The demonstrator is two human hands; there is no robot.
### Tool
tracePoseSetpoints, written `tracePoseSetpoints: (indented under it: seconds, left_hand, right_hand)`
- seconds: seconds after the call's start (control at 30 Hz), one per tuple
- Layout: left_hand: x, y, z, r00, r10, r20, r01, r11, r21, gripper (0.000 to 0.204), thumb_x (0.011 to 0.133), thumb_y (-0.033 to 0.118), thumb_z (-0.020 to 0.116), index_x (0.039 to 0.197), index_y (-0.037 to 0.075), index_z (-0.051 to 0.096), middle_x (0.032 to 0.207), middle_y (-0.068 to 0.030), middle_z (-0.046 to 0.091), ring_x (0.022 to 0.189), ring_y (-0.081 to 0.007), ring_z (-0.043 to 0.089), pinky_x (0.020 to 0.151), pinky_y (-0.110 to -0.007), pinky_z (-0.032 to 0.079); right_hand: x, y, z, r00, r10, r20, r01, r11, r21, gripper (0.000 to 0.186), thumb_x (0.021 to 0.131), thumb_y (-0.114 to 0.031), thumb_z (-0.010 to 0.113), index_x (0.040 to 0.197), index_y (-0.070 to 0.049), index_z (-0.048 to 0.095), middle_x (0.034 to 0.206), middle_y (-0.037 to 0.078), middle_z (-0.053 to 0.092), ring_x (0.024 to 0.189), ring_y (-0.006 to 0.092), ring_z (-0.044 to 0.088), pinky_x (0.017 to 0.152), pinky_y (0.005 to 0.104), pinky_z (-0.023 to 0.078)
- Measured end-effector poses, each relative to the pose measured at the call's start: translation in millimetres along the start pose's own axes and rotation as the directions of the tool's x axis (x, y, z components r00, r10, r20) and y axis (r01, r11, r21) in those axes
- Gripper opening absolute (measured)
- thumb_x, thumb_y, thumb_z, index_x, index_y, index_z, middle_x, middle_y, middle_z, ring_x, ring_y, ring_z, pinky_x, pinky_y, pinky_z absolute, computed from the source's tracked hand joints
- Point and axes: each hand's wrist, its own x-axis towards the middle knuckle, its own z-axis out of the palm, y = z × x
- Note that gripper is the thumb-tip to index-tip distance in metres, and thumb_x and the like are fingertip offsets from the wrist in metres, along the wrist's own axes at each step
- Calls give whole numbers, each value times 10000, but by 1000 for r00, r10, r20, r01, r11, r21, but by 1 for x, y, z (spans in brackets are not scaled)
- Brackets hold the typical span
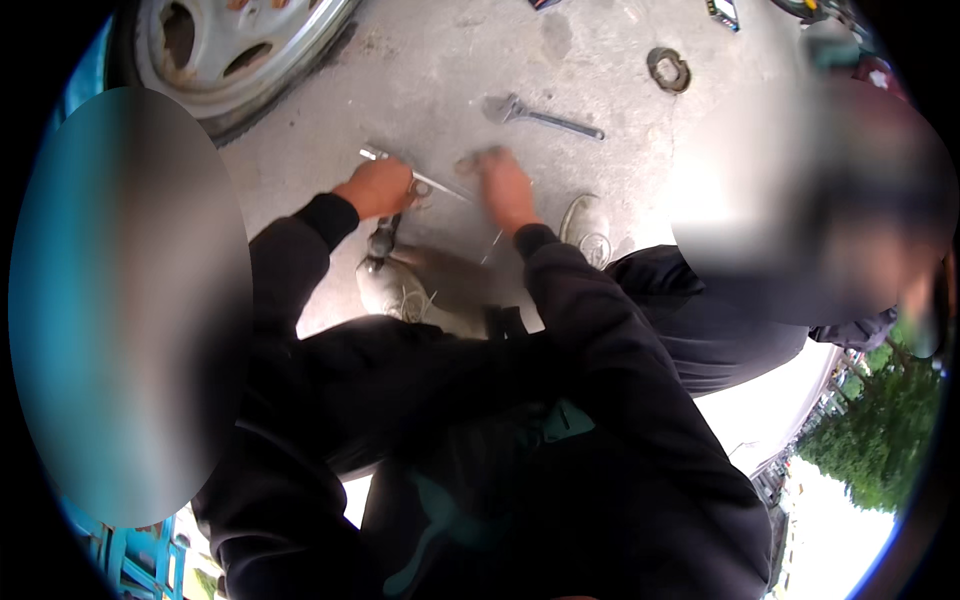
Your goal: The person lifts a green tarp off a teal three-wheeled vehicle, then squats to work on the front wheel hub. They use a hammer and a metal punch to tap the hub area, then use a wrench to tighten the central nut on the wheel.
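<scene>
My left hand [380, 186] is closed on a slender silver metal tool [445, 189] that lies at a slant, its short end showing past my knuckles. Below that hand a dark jointed metal piece [381, 240] sits just above my left shoe [388, 290]; I cannot tell if it is held. To the right, my right hand [508, 195] is blurred, its fingers curled near a small metal object that I cannot make out. An adjustable wrench [550, 122] lies on the concrete floor [610, 65] beyond both hands.
A rusty spoked steel wheel with tyre [215, 55] is at the upper left. A dark metal ring [668, 70] lies at the upper right. My right shoe [588, 228] is beside my right hand. Blurred patches hide both sides; turquoise metalwork [130, 560] shows at lower left.
</scene>
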Motion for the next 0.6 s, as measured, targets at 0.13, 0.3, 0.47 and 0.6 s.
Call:
tracePoseSetpoints:
  seconds: [0.13, 0.3, 0.47, 0.6]
  left_hand:
    - [20, 13, 58, 926, 33, -377, -51, 998, -39, 313, 816, 365, 735, 860, 59, 686, 844, -167, 670, 844, -354, 678, 728, -481, 539]
    - [31, 31, 54, 944, -155, -291, 136, 987, -85, 352, 723, 400, 811, 797, 71, 714, 761, -159, 688, 750, -336, 691, 670, -466, 527]
    - [22, 30, 57, 904, -206, -376, 133, 969, -210, 267, 753, 324, 774, 821, 72, 722, 804, -167, 695, 788, -362, 683, 705, -478, 528]
    - [20, 31, 61, 860, -190, -474, 99, 973, -211, 212, 789, 260, 706, 860, 64, 670, 848, -179, 671, 863, -372, 663, 703, -495, 511]
  right_hand:
    - [-4, 31, 17, 997, -5, -80, -4, 995, -104, 200, 889, -47, 522, 1085, -18, 548, 1124, 232, 540, 953, 401, 636, 787, 486, 538]
    - [14, 34, 10, 995, 91, 46, -88, 994, -64, 135, 869, -60, 541, 997, -23, 560, 1077, 251, 587, 941, 424, 633, 800, 496, 515]
    - [21, 39, -4, 991, 131, -10, -126, 968, 218, 216, 837, -140, 661, 994, -26, 566, 899, 216, 644, 891, 436, 617, 763, 543, 472]
    - [50, 31, 8, 906, 388, -168, -184, 719, 670, 241, 875, -168, 723, 996, 25, 647, 883, 118, 694, 700, 200, 645, 615, 334, 520]
